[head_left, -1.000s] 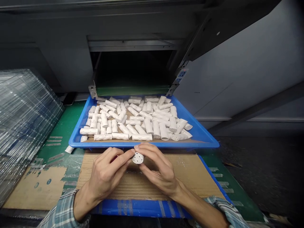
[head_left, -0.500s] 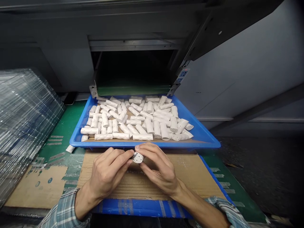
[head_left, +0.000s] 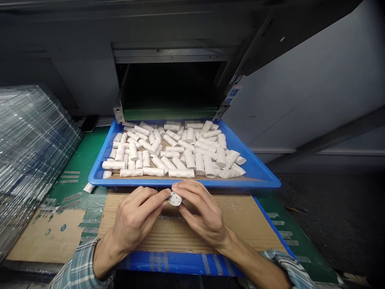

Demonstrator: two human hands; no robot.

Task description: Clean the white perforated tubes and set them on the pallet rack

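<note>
Between my two hands is a white paper-wrapped roll (head_left: 174,199), its round end with small dark holes turned toward me. My left hand (head_left: 136,220) pinches the left rim of that end between thumb and fingertips. Fingers of my right hand (head_left: 204,214) curl over the top and side of the roll, the thumb below it. Both hands are over a cardboard sheet (head_left: 234,224), just in front of a blue tray (head_left: 255,168). Many similar white rolls (head_left: 180,173) lie heaped in the tray, some showing perforated ends.
Behind the tray, a green conveyor belt (head_left: 168,114) comes out of a dark machine opening. Plastic-wrapped stacked goods (head_left: 33,152) stand at the left, near a dark phone-like slab (head_left: 89,123). One loose white piece (head_left: 88,188) lies beside the tray. A power strip (head_left: 232,95) hangs at right.
Both hands stay in almost the same place. The roll's end has tipped slightly and its perforated face looks fuller and smoother at the left rim.
</note>
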